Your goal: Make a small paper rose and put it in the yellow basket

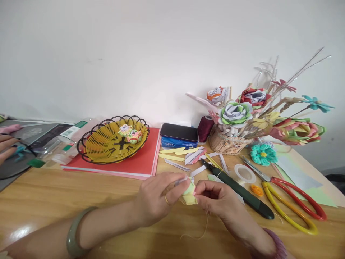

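My left hand [156, 196] and my right hand [217, 198] meet over the wooden table [81, 201], both pinched on a small folded paper piece [189, 194] of pale yellow and green. A thin thread [201, 230] hangs from it and curls onto the table. My left wrist wears a green bangle [74, 230]. Loose paper strips [185, 155] lie just beyond my hands.
A black-and-yellow basket [94, 147] with two paper roses stands on a red folder [140, 162]. Right of it are a phone on a tissue pack [178, 136], a thread spool [205, 127], a paper-flower bouquet [242, 118], tape [244, 173], a green cutter [242, 192] and red-yellow scissors [293, 205]. Another person's hand [7, 144] is at far left.
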Tool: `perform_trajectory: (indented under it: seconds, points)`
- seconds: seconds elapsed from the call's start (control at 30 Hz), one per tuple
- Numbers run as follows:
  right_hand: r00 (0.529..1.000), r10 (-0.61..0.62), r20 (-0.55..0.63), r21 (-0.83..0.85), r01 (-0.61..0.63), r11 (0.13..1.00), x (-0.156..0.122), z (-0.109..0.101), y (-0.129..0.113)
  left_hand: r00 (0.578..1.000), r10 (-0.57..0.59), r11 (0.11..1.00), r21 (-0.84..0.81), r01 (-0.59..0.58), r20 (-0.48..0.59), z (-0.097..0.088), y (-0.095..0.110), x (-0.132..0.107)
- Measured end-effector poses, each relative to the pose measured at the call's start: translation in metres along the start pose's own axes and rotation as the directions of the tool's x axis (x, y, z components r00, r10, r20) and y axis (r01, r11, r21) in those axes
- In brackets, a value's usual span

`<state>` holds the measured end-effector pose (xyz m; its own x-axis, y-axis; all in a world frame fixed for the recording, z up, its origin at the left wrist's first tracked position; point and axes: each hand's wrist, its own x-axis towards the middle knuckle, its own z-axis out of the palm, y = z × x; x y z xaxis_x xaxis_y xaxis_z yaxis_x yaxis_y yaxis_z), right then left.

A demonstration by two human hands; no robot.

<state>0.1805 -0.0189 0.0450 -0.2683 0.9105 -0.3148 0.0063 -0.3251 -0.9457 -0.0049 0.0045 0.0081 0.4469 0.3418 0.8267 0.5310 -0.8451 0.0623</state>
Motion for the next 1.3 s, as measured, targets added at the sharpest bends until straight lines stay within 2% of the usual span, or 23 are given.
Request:
perform_trajectory:
  seconds: [0.23, 0.4, 0.6, 0.77, 0.97, 1.3]
  points:
    - [1.0, -0.007, 0.014, -0.001, 0.007, 1.0, 0.0004, 0.0018, 0.0003, 0.999, 0.031, 1.0, -0.005, -0.031, -0.03, 0.0017, 0.0006, -0.0005]
    - [0.998, -0.061, 0.021, -0.021, 0.062, 0.998, 0.0008, -0.001, 0.0024, 0.999, -0.05, 0.998, 0.029, 0.05, -0.017, -0.0009, 0.0026, 0.0045]
    - [0.995, -0.081, 0.06, -0.097, 0.087, 0.991, 0.0001, -0.0013, 0.0038, 0.99, -0.144, 0.989, -0.02, 0.143, -0.014, -0.0021, 0.0057, 0.0081]
    - [0.996, -0.079, 0.036, -0.097, 0.082, 0.992, -0.0006, -0.0001, 0.0048, 0.999, -0.04, 0.999, 0.006, 0.04, -0.009, 0.0011, 0.002, 0.0021]
    - [1.0, -0.027, 0.015, -0.044, 0.028, 0.999, 0.0015, 0.0022, 0.0013, 0.999, 0.03, 0.999, 0.037, -0.029, -0.021, 0.0017, 0.0, -0.0003]
    - [1.0, 0.016, 0.024, -0.019, -0.016, 1.0, 0.0043, 0.0047, 0.0057, 0.998, 0.052, 0.998, 0.042, -0.051, -0.032, 0.0026, -0.0003, -0.001]
